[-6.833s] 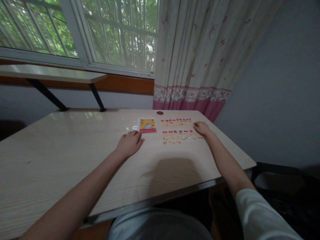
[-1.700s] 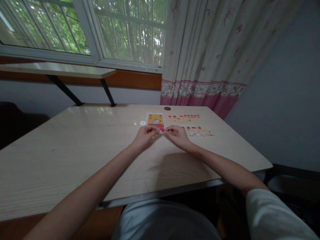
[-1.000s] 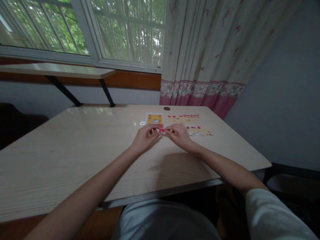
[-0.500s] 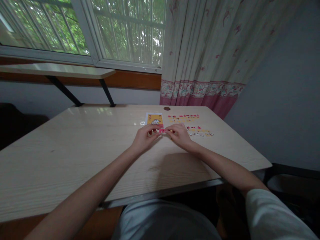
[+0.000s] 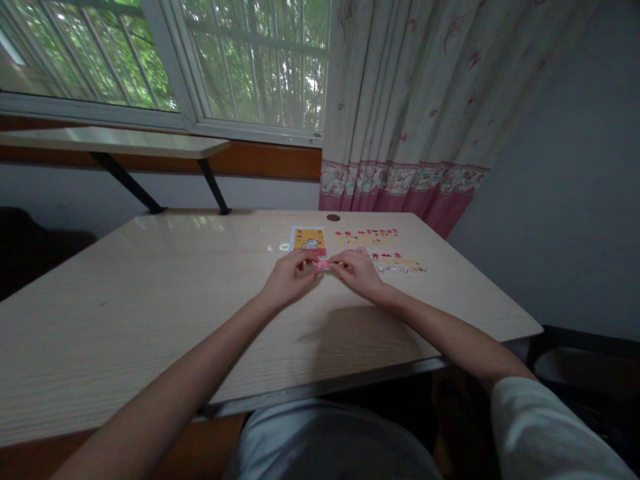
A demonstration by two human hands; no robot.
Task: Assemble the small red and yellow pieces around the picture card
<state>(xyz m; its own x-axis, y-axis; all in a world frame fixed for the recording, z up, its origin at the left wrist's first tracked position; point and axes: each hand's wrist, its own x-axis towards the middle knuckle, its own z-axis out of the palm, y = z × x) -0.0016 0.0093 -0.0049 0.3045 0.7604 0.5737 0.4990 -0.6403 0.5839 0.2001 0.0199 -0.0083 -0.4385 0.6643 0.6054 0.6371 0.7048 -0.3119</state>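
Observation:
Fingertips of my left hand (image 5: 289,275) and my right hand (image 5: 357,270) meet just above the table in front of me. Between them they pinch small pink pieces (image 5: 323,265) that look like jigsaw puzzle pieces; how many is hidden by the fingers. Right behind my left hand lies a picture card (image 5: 309,239) with a yellow ground, a white animal figure and a red lower edge. Loose puzzle pieces (image 5: 383,233) in red and yellow lie in rows beyond my right hand. More rows of red, yellow and white pieces (image 5: 403,269) lie to its right.
The pale wooden table (image 5: 150,320) stretches wide to the left. A raised shelf (image 5: 115,141) on black legs stands at its back left. Behind are a window (image 5: 255,67) and a long curtain (image 5: 400,100). A round cable hole (image 5: 333,217) sits near the back edge.
The pink pieces have tilted between my fingers and look paler, sitting slightly lower. My fingertips have shifted a little downward, showing more of the card's red edge.

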